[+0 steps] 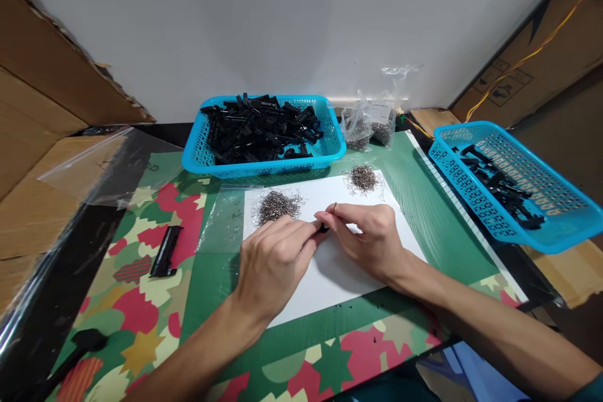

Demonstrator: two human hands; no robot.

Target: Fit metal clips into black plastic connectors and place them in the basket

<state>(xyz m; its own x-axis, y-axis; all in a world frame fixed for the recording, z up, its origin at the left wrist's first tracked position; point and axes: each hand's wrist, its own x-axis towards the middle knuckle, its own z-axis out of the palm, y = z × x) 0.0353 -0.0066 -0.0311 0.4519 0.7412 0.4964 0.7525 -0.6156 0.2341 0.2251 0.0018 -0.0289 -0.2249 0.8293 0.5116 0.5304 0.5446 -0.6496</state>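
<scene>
My left hand (277, 254) is closed, its thumb and fingertips pinching a small black plastic part (323, 228) over the white sheet. Meeting it at that part is my right hand (372, 235), also closed, with a thin metal wire piece (334, 206) showing at its fingertips. Most of the black part is hidden by the fingers. Just beyond my left hand lies a pile of small metal wire pieces (277, 206). A smaller pile of similar pieces (362, 178) sits farther back on the white paper (311, 308).
Behind the paper stands a blue basket (264, 169) heaped with black plastic parts. Another blue basket (556, 242) at right holds fewer. Clear bags (370, 125) of metal pieces stand between them. One long black part (166, 251) lies left, on the patterned mat (141, 308).
</scene>
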